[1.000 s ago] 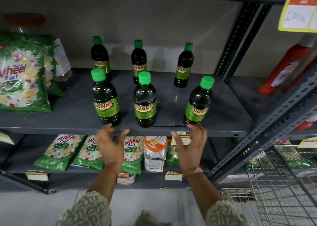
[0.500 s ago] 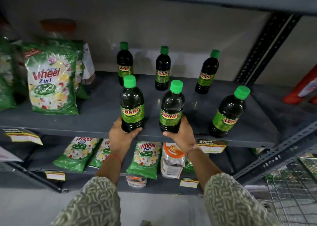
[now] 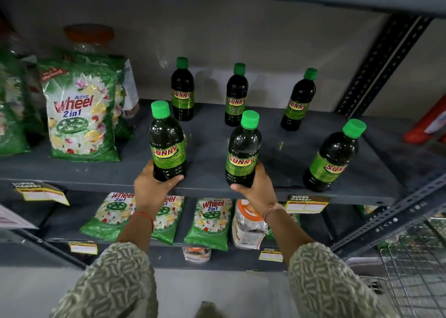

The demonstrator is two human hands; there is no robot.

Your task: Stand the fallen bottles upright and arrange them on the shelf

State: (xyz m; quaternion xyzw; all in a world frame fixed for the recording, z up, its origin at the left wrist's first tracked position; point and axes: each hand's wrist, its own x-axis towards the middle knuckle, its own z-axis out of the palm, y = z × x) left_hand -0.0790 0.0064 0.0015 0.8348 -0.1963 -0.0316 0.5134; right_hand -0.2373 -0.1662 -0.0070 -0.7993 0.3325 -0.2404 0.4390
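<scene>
All six Sunny bottles upright on the shelf [image 3: 212, 149]; none lying down in view. Uprighting looks done, what's left is arranging.

Back row: three bottles near the wall: back-left bottle [image 3: 182, 93], back-middle bottle [image 3: 236, 98], back-right bottle [image 3: 299, 103]. Spaced apart, roughly in line.

Front row: front-left bottle [image 3: 167, 146], front-middle bottle [image 3: 242, 153], front-right bottle [image 3: 331, 158]. All three sit close to the front edge; the front-right one appears to lean right, possibly just lens distortion.

Left hand [image 3: 150, 187]: grip wrapped around the base of the front-left bottle, thumb across the front, fingers behind it. Right hand [image 3: 257, 190]: grip closed on the base of the front-middle bottle, thumb in front under the label. Both bottles appear to have their bases on the shelf, can't confirm full contact.

Judgement: late stage. Remaining is likely nudging the two held bottles into line with the back row, then the untouched front-right bottle. Detergent pouches [image 3: 79, 115] just left of the front-left bottle limit room that way.
</scene>
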